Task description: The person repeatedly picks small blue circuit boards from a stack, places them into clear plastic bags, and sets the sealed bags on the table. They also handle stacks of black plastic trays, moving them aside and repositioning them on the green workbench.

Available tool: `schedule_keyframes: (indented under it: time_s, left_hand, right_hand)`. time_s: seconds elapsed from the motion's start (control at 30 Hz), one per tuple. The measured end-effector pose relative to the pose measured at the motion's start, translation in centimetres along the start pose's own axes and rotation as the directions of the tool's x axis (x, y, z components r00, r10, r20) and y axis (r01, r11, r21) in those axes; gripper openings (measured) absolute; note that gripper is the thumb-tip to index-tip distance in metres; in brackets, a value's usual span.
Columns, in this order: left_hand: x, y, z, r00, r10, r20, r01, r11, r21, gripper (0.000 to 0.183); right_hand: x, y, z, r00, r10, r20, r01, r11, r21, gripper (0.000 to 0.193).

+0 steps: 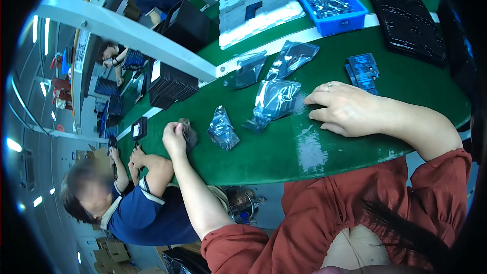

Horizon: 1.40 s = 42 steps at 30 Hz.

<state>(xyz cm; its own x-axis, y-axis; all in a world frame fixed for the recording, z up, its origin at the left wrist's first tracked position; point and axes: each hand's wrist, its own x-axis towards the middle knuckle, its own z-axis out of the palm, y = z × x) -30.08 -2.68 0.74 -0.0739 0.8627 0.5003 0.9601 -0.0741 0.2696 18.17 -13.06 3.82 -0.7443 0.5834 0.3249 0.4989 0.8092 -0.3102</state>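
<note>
My left hand (175,139) is closed at the left side of the green table, its fingertips pinching a small plastic bag (189,134) with something dark in it. My right hand (347,109) rests palm down on the table with its fingers apart. Its fingertips reach the edge of a shiny clear plastic bag (276,99); whether they touch it I cannot tell. Between my hands lies another shiny bag (222,128). Farther back are two more bags, one (291,60) near the white strip and one (249,70) to its left. Blue-black rectangular parts (362,71) lie just beyond my right hand.
A blue bin (332,7) of small metal pieces stands at the back, between a white moulded tray (258,12) and black trays (406,20). Stacked black trays (170,83) and a metal frame post (127,35) are at left. A co-worker in blue (152,218) sits close on my left.
</note>
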Motion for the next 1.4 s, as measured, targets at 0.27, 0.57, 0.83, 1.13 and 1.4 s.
schedule_keyframes:
  time_s: [0.27,0.57,0.83,1.13,1.4]
  left_hand:
    - [1.0,20.2,-5.2,0.991,-0.015,-0.134,-0.117,0.393,-0.912,0.010]
    - [-4.0,32.8,0.7,0.956,0.096,0.277,0.292,-0.388,-0.874,0.015]
    - [-4.2,32.8,1.7,0.964,0.052,-0.261,-0.266,0.209,-0.941,0.039]
    - [-6.6,32.3,-0.2,0.790,0.596,0.147,-0.389,0.672,-0.630,0.012]
    - [-7.2,34.0,-0.5,0.752,0.614,0.240,-0.305,0.647,-0.698,0.015]
  right_hand:
    - [0.1,-0.8,-0.2,0.951,0.201,-0.236,-0.117,0.937,0.328,0.035]
    - [-0.8,-0.6,-2.5,0.794,0.601,-0.092,-0.413,0.645,0.643,0.023]
    - [-1.9,2.3,-4.9,0.749,0.644,-0.152,-0.332,0.565,0.756,0.020]
    - [-0.8,2.7,-2.9,0.940,0.321,0.119,-0.330,0.763,0.555,0.022]
    - [-2.3,0.3,-4.3,0.941,0.303,-0.153,-0.267,0.939,0.214,0.021]
